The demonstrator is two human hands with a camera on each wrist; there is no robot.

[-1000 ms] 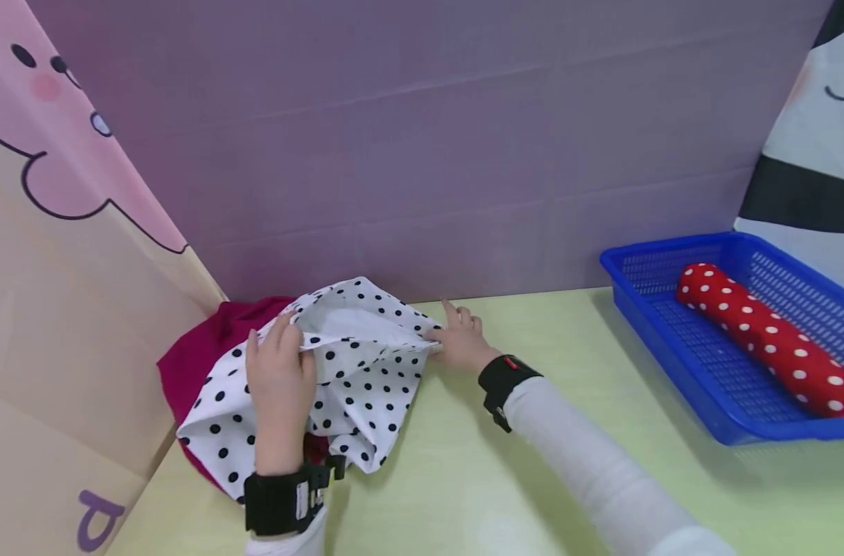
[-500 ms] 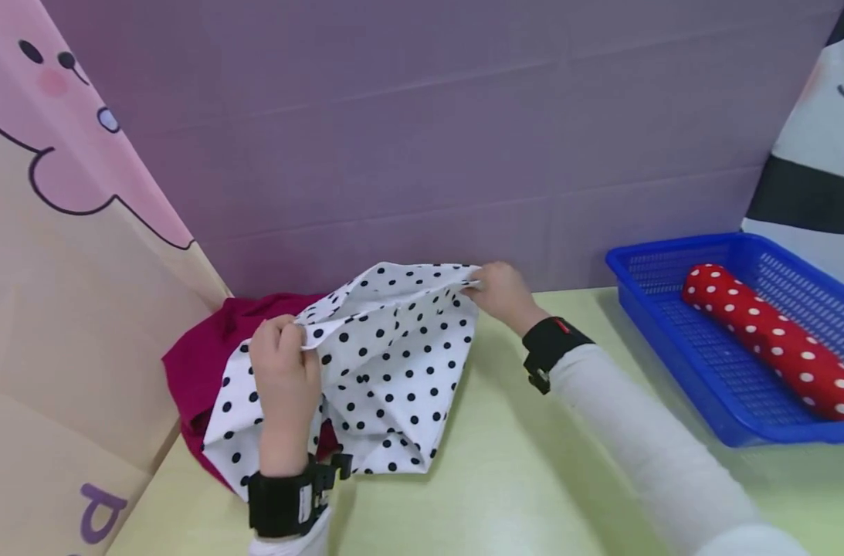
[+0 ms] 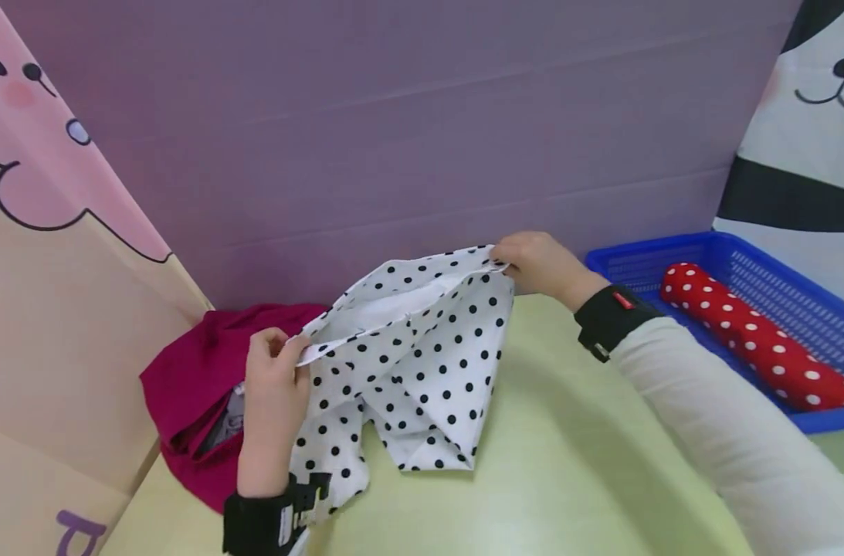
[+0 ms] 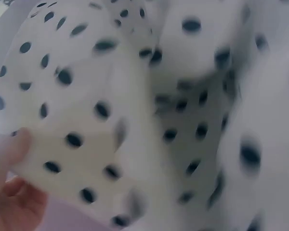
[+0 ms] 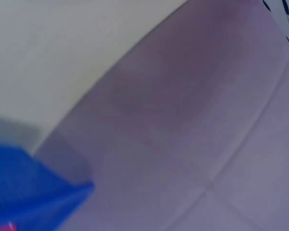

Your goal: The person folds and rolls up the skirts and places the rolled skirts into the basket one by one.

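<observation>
White shorts with black polka dots [image 3: 435,371] hang between both hands in the head view. Their waist gapes at the top and the two legs hang down over the table. My left hand [image 3: 276,401] pinches the near left end of the waistband; the left wrist view shows its fingers [image 4: 21,144] at the edge of the dotted cloth. At the far right end of the waistband, my right hand [image 3: 536,262] holds the fabric, raised higher than the left. In the right wrist view that hand is out of sight, with only a sliver of dotted cloth [image 5: 284,14] at the corner.
A crumpled magenta cloth [image 3: 185,378] lies at left, with something grey showing in its fold. At right stands a blue basket [image 3: 713,239] holding a rolled red cloth with white dots [image 3: 755,332]. A purple backdrop [image 3: 422,139] rises behind the yellow-green table [image 3: 547,448].
My right hand has closed on the waistband and moved right and up, stretching the shorts out. They have come away from the magenta cloth, which shows more. My left hand keeps its hold.
</observation>
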